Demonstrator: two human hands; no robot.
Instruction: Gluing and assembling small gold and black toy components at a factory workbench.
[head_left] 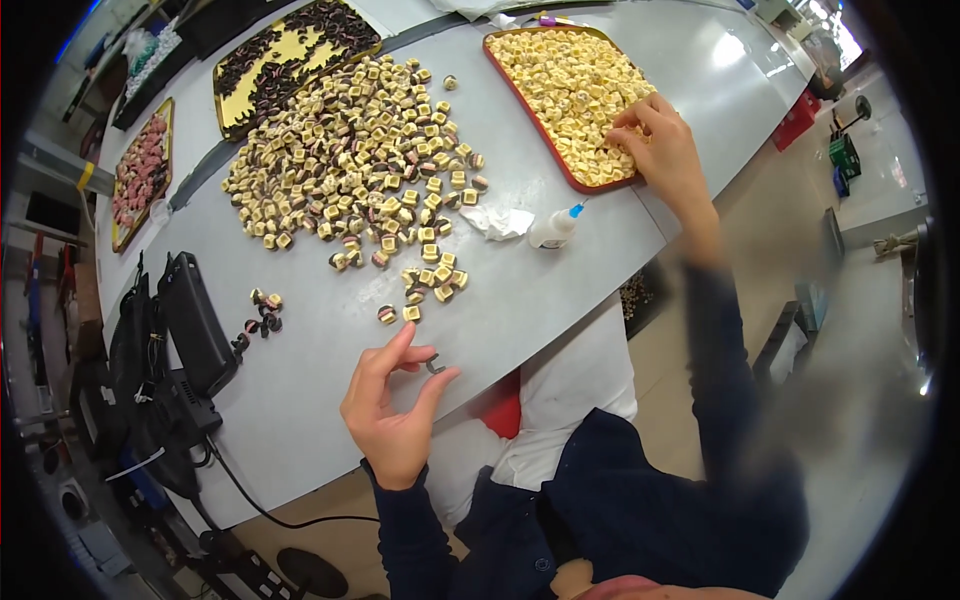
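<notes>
My left hand (390, 400) is above the table's near edge, pinching a small dark curved piece (435, 365) between thumb and fingers. Just beyond its index fingertip lie several finished-looking little blocks of cream and dark brown, one of them a cream-topped block (412, 314). Far to the right, my right hand (655, 150) reaches over a red-rimmed tray (572, 178) full of small cream-yellow pieces (565, 85). Its fingers are pressed together down at the pieces; whatever is between the fingertips is hidden.
A big heap of cream-and-brown blocks (350, 150) covers the table's middle. Near it are a crumpled tissue (497, 222) and a white bottle with a blue needle tip (553, 230). Trays of dark pieces (235, 95) and pink pieces (120, 225) stand farther left, beside a black device (195, 320).
</notes>
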